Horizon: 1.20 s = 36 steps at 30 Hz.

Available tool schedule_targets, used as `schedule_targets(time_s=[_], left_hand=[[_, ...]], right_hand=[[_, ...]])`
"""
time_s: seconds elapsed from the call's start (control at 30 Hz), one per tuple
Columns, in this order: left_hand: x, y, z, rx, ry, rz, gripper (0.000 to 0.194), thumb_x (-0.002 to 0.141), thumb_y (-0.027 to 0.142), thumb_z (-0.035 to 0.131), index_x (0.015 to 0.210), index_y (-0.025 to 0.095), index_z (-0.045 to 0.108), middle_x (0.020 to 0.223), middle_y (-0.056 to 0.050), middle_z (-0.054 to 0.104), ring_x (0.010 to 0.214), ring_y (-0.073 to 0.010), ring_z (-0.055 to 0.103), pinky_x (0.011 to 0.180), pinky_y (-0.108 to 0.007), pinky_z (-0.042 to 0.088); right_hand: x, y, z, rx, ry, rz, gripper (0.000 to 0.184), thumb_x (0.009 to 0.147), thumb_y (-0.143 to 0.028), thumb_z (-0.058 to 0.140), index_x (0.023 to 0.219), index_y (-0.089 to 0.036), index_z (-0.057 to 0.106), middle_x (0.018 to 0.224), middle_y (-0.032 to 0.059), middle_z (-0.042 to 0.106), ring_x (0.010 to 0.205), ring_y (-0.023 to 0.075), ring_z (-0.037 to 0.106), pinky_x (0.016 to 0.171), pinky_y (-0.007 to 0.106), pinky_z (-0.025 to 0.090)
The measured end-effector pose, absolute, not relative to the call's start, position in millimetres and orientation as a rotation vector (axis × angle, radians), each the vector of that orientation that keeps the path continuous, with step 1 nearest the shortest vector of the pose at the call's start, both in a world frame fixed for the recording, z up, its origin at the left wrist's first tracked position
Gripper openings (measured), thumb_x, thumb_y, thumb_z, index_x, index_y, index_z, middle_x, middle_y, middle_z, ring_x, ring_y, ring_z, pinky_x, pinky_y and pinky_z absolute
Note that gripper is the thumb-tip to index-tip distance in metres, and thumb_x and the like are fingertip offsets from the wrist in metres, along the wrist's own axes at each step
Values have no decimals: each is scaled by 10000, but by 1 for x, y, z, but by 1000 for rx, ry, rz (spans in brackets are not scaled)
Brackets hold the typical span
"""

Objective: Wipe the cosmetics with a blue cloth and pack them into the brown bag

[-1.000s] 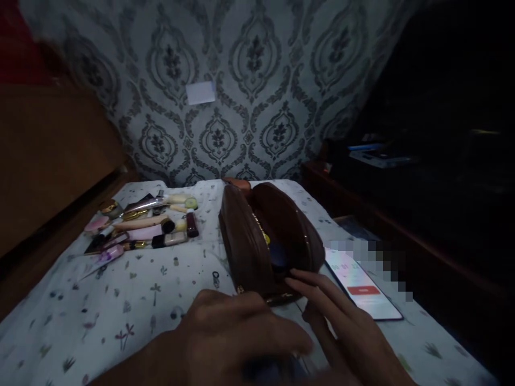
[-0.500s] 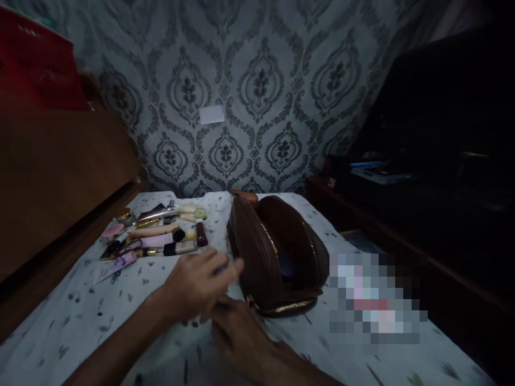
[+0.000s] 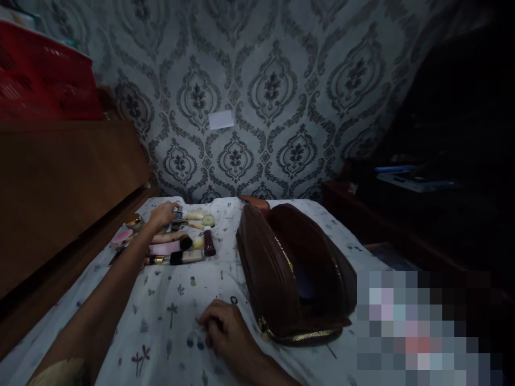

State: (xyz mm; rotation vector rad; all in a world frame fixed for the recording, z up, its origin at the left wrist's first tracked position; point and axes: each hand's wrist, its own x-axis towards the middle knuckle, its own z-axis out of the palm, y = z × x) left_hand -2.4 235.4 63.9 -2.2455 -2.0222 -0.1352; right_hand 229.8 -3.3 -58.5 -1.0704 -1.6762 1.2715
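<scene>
My left hand reaches out to a row of cosmetics laid on the printed bedsheet. Its fingers are pinched together on a small bluish item at the far end of that row. My right hand rests on the sheet close to me with its fingers curled under; I see nothing in it. Just right of that hand, a brown zip pouch lies open with a dark item inside it.
A wooden headboard runs along the left, with a red crate on top. Patterned wallpaper with a white patch backs the bed. A dark shelf unit stands on the right. A blurred-out patch covers the near right.
My left hand has moved away from the pouch, left and forward to the cosmetics row. My right hand has drawn back from the pouch's opening onto the sheet. The view has shifted left.
</scene>
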Motion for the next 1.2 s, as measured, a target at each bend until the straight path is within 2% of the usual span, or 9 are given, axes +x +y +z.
schedule_targets(time_s=[0.13, 0.27, 0.37, 0.6, 0.7, 0.8, 1.03, 1.2], left_hand=[[-24, 249, 55, -2366, -2040, -26, 388, 773, 183, 489, 1033, 277, 762, 1060, -1, 767, 974, -210, 680, 802, -252, 502], [-38, 254, 49, -2465, -1997, -26, 371, 740, 184, 458, 886, 247, 793, 964, 0, 785, 912, -190, 687, 803, -230, 502], [-44, 260, 47, -2452, -1992, -71, 357, 739, 207, 460, 862, 228, 794, 924, -13, 787, 912, -203, 682, 825, -240, 504], [-56, 269, 48, -2242, -2100, -255, 345, 856, 232, 476, 1037, 212, 769, 1090, -57, 764, 1071, -245, 664, 882, -281, 492], [-56, 276, 47, -2180, -2168, -288, 290, 947, 311, 523, 1140, 183, 698, 1179, -83, 709, 1094, -249, 648, 922, -375, 514], [-51, 288, 41, -2167, -2231, -266, 339, 949, 380, 604, 1209, 163, 618, 1236, -96, 642, 1080, -235, 639, 922, -457, 543], [-28, 322, 22, -2114, -2424, -78, 372, 941, 367, 622, 1256, 172, 587, 1260, -100, 616, 1077, -238, 636, 898, -451, 560], [-24, 339, 13, -2143, -2477, 5, 374, 938, 363, 628, 1257, 173, 586, 1255, -98, 618, 1072, -238, 639, 889, -445, 564]], right_hand=[[231, -2, -65, -1024, -1740, 1188, 285, 756, -21, 451, 797, -167, 693, 818, 7, 631, 594, 82, 580, 653, 205, 451], [232, -1, -67, -1006, -1744, 1170, 296, 754, -9, 450, 796, -169, 696, 801, 7, 625, 606, 93, 576, 691, 223, 453], [232, -1, -67, -984, -1755, 1187, 299, 759, -6, 446, 798, -166, 695, 792, 5, 619, 582, 92, 564, 679, 228, 451], [233, 1, -69, -982, -1799, 1151, 297, 753, -2, 443, 794, -152, 696, 778, 16, 616, 593, 108, 573, 719, 257, 455], [233, 1, -70, -963, -1816, 1131, 291, 759, -12, 447, 799, -160, 695, 767, 15, 615, 627, 119, 587, 741, 261, 456], [234, 0, -72, -960, -1810, 1113, 282, 745, -9, 448, 774, -164, 681, 756, 17, 612, 671, 132, 603, 763, 265, 458], [234, 2, -76, -928, -1792, 1118, 305, 710, 13, 447, 779, -171, 681, 717, -12, 589, 609, 108, 579, 748, 242, 457], [234, 1, -79, -909, -1792, 1083, 309, 714, 6, 460, 805, -173, 695, 697, -10, 584, 675, 127, 604, 759, 238, 461]])
